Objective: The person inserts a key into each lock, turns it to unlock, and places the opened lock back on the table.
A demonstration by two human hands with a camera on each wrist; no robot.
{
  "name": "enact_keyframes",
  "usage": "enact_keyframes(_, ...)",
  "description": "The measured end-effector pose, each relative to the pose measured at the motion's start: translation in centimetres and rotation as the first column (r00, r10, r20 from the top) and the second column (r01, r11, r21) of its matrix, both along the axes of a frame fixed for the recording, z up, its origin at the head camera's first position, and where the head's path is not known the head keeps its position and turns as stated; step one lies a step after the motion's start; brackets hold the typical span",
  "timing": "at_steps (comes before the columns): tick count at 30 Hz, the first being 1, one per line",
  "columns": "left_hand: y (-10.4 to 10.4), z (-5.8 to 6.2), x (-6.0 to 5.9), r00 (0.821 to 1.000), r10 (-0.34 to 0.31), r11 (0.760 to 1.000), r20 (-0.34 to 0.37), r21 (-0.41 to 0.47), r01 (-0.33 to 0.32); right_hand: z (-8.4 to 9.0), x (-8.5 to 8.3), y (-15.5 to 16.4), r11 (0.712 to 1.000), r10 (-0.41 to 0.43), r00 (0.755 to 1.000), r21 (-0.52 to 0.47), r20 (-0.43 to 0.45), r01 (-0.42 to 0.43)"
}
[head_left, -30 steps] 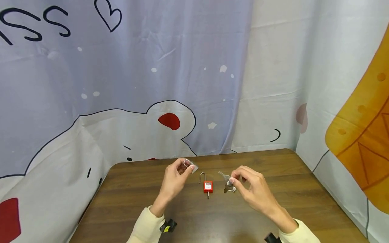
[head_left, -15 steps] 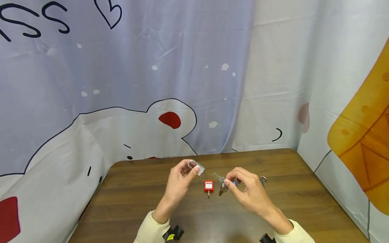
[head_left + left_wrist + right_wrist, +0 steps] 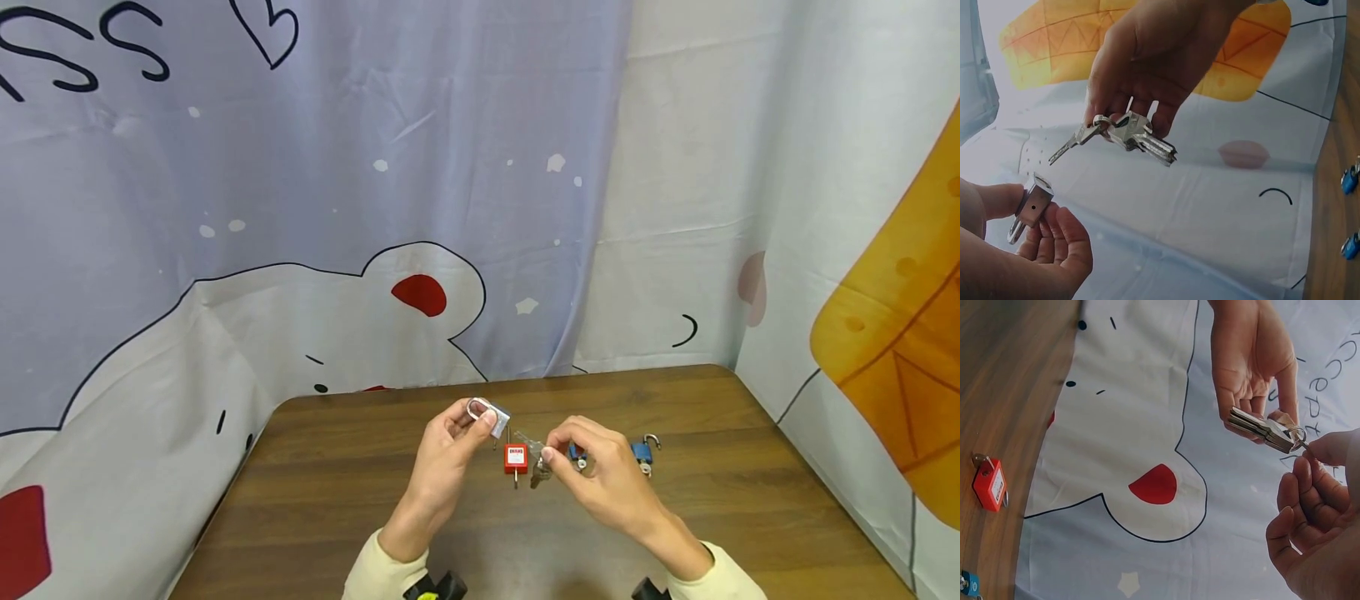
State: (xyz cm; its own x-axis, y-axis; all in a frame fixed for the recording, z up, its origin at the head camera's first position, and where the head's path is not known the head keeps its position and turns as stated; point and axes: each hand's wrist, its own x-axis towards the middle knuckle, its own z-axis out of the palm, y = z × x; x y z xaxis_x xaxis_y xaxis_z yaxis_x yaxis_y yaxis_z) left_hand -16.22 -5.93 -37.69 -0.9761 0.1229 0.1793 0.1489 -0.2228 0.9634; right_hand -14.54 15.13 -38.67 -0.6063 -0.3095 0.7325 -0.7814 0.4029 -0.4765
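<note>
My left hand [image 3: 442,454] pinches a small silver padlock [image 3: 1036,201] between thumb and fingers, its shackle pointing back toward the palm and its keyhole end facing the right hand. In my right hand [image 3: 600,467] one key [image 3: 1071,145] is pinched by its head, tip aimed at the padlock. Several more keys [image 3: 1263,430] dangle from the same ring. The key tip and the padlock are a short gap apart in the left wrist view. Behind them on the table lies a red padlock [image 3: 515,458] with its shackle raised and a key in its bottom.
To the right on the wooden table [image 3: 315,500] lies a blue padlock [image 3: 642,452] with an open shackle and a key in it. Another blue padlock [image 3: 577,452] is partly hidden behind the right hand. A printed curtain [image 3: 300,208] hangs behind the table.
Both hands have come closer together: the left has moved right with the silver padlock, the right has moved left with the keys. The blue padlocks have come into sight beside the right hand.
</note>
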Motion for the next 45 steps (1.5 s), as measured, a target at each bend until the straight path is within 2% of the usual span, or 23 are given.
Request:
enact_keyframes(5,0.1,-0.1,0.3,1.0,-0.031,0.999,0.003,0.04,0.03,0.0,0.0,-0.2,1.0,-0.005,1.0,0.0,-0.01,0.005)
enact_keyframes(14,0.1,-0.1,0.9,0.999,-0.044,0.999,-0.004,0.001,0.044,-0.2,0.1,-0.4,1.0,-0.019,1.0,0.008,-0.016,0.019)
enact_keyframes(22,0.1,0.0,1.4,0.998,-0.052,0.997,-0.026,-0.062,0.05,-0.2,0.2,-0.5,1.0,-0.023,1.0,0.003,-0.016,0.023)
enact_keyframes(31,0.7,0.0,1.9,0.993,-0.061,0.987,-0.103,-0.152,0.045,-0.2,0.3,-0.7,0.999,-0.03,0.999,-0.014,-0.032,0.03)
enact_keyframes(35,0.8,0.1,2.0,0.991,-0.056,0.988,-0.124,-0.151,0.037,-0.3,0.4,-0.9,0.999,-0.038,0.999,-0.033,-0.009,0.037)
enact_keyframes(37,0.9,0.1,2.0,0.989,-0.051,0.988,-0.141,-0.153,0.03,-0.5,0.5,-1.0,0.998,-0.003,0.999,-0.07,0.053,0.007)
enact_keyframes(40,0.9,0.0,2.0,0.982,-0.049,0.988,-0.181,-0.155,0.021,-0.7,0.7,-1.1,0.985,0.093,0.978,-0.163,0.188,-0.063)
enact_keyframes(43,1.0,-0.2,1.8,0.969,-0.057,0.988,-0.238,-0.155,0.02,-0.9,0.8,-1.1,0.952,0.213,0.918,-0.283,0.334,-0.118)
enact_keyframes(45,1.0,-0.2,1.7,0.957,-0.066,0.987,-0.282,-0.161,0.021,-0.9,0.9,-1.0,0.927,0.278,0.867,-0.352,0.415,-0.129)
